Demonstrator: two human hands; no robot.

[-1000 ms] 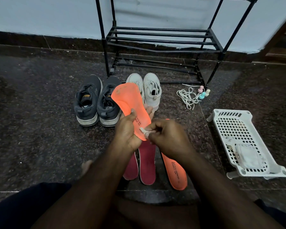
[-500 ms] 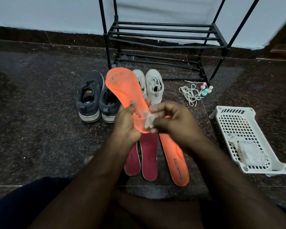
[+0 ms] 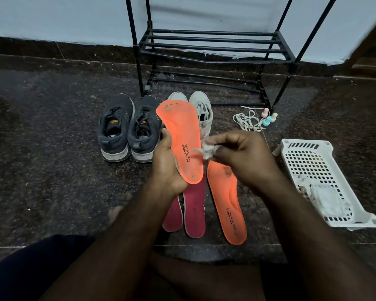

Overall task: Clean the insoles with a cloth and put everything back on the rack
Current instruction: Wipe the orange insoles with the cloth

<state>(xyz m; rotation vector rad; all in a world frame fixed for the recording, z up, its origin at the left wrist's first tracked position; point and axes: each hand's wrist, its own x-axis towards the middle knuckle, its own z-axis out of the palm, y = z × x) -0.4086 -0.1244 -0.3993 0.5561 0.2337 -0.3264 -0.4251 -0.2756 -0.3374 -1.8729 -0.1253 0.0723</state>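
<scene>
Wiping: right hand (image 3: pixel 243 157) pinches a cloth (image 3: pixel 207 149) against the insole (image 3: pixel 183 144), fingers curled.
Grip: left hand (image 3: pixel 167 164) wraps fingers round the insole's heel, toe pointing away.
Progress: early, by my judgement; grime shows beyond the fingertips.
Waiting: orange insole (image 3: pixel 227 200) and red insoles (image 3: pixel 193 211) lie under the hands; shoes (image 3: pixel 128 129) beyond.
Rack (image 3: pixel 208 51): bare.
Basket (image 3: pixel 319 181): white wad, unclear.

My forearms are bare right up to where they leave view, with no sleeves, watch or rings on my left hand (image 3: pixel 167 161) or right hand (image 3: pixel 245 157). Dark navy cloth (image 3: pixel 30 268) covers my left leg.
</scene>
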